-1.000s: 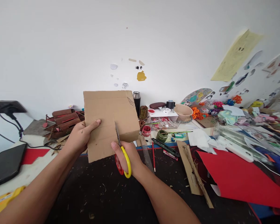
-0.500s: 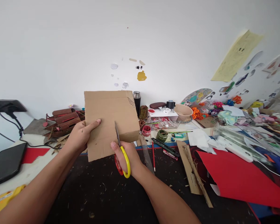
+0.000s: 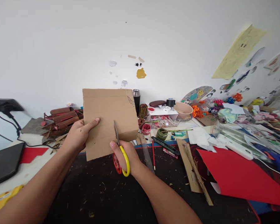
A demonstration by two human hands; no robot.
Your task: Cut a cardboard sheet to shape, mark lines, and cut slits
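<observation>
My left hand grips the left edge of a brown cardboard sheet, its thumb lying on the front face and the other fingers hidden behind. The sheet is held up above the dark mat, and a flap at its lower right is bent back beside a cut. In my right hand are scissors with one yellow and one red handle loop. Their blades point upward at the cardboard, with one blade showing over its face.
On the dark mat lie a clear ruler, a red pencil, a cutter, cardboard strips and red paper. Behind stand a black flask, paint jars and a pink bowl. A tablet is at left.
The cardboard, both hands and the scissors sit slightly further left in view, with a small shift of the whole scene. My hold on both things is the same.
</observation>
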